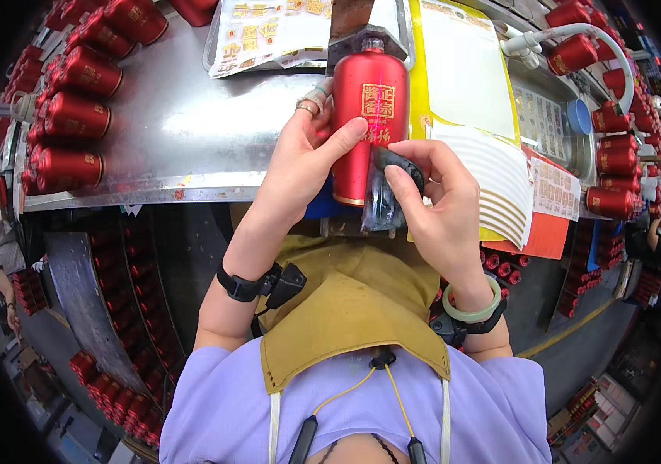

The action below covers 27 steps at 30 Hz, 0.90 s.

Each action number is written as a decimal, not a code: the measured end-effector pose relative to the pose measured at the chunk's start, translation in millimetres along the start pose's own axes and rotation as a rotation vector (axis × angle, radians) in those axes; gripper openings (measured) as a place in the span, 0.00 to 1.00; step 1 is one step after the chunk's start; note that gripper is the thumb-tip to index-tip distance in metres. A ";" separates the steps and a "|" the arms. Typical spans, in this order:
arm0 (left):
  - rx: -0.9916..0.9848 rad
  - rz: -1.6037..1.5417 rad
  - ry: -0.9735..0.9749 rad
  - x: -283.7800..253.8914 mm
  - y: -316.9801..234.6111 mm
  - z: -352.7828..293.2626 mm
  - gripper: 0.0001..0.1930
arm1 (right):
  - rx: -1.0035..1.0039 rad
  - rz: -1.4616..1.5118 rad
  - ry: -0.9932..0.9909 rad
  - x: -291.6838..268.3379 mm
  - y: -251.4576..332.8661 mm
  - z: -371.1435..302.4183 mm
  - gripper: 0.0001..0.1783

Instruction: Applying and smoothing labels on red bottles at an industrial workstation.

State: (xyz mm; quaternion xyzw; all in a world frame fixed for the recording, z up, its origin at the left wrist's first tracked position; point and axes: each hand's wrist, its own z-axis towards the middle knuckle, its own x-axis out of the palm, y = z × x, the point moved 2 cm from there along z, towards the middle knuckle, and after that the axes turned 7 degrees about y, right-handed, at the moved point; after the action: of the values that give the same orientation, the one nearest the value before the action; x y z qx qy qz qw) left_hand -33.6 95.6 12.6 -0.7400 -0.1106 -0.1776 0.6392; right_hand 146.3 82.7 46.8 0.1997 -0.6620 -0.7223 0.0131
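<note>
Far left of the held bottle [377,116], rows of red bottles [79,116] with gold print on metal surface [168,116]. Upper left of it, tray [307,65] holding sheets of gold labels [249,35]. Left hand [311,151]: grip wrapped round held bottle's left side, thumb across front. Held bottle between both hands, neck pointing away from person, gold-framed characters on front. Right hand [442,182]: fingers curled, grip pinching dark wad [383,203] over its lower right. Right of it, white sheets [466,85]; farther right, blue cup [579,117], contents unclear.
</note>
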 end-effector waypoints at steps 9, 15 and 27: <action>0.020 0.018 -0.005 -1.8 1.4 -0.3 0.38 | 0.069 0.023 0.073 -7.6 10.8 3.5 0.11; -0.032 -0.050 -0.144 -19.8 -14.0 1.9 0.34 | 0.045 0.260 -0.054 -50.0 5.0 35.6 0.13; 0.095 0.011 -0.108 2.8 -1.7 15.9 0.32 | 0.199 0.235 0.063 -4.7 -28.7 43.2 0.21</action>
State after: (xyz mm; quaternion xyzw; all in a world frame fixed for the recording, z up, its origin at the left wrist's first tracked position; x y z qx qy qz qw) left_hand -29.8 111.3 13.3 -0.7180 -0.1491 -0.1287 0.6676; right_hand 144.5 128.7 22.3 0.1437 -0.7482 -0.6401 0.0987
